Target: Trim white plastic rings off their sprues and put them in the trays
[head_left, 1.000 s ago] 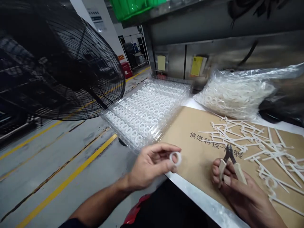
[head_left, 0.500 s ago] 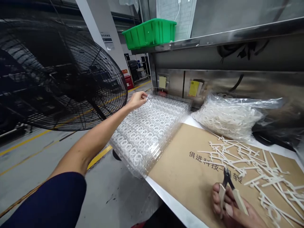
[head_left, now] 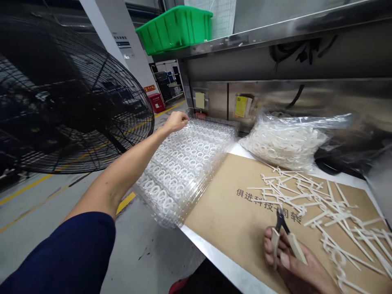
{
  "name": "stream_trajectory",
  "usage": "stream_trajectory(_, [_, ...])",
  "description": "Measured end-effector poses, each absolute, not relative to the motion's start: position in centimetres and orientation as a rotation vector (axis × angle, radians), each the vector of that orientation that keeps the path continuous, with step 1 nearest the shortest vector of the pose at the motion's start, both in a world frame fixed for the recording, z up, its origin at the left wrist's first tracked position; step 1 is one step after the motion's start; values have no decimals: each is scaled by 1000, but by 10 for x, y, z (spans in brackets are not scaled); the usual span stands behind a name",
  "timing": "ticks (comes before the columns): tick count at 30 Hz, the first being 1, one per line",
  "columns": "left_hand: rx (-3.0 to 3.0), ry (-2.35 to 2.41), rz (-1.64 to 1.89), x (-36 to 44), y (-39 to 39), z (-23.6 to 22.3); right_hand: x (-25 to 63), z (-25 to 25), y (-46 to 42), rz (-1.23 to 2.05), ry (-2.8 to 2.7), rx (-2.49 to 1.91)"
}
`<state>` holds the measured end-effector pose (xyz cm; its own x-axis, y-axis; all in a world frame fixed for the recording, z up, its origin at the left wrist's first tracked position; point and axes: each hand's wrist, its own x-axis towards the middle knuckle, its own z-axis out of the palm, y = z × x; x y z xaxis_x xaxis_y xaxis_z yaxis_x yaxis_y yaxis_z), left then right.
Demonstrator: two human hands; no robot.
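Observation:
My left hand (head_left: pixel 177 121) reaches out to the far left corner of a clear plastic tray (head_left: pixel 204 190). Its fingers are curled together just over the tray, and whatever they may pinch is hidden. White rings (head_left: pixel 180 173) stand in rows in the tray's pockets. At the lower right, my right hand (head_left: pixel 294 257) is wrapped round side cutters (head_left: pixel 283 234) with pale handles, their dark jaws pointing away from me. Beyond them, white plastic sprues (head_left: pixel 309 196) lie scattered over a brown cardboard sheet (head_left: pixel 220 216) with printed characters.
A clear bag of white plastic parts (head_left: pixel 284 143) rests at the back of the bench. On the shelf above stands a green bin (head_left: pixel 180 30). A large black fan (head_left: pixel 92 110) is on the left, close to my left arm.
My view has shifted slightly, so the bench things appear further left and a little higher. My left hand stays at the tray's far corner; the right still holds the side cutters.

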<state>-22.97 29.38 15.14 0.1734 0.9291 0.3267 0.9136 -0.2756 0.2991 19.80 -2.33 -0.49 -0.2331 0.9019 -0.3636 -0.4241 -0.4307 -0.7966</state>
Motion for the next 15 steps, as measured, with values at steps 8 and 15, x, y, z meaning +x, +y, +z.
stream_trajectory(8, [2839, 1274, 690, -81, 220, 182, 191, 8, -29, 1156, -1946, -754])
stream_trajectory(15, [2977, 515, 70, 94, 97, 108, 184, -11, -37, 819, -2323, -574])
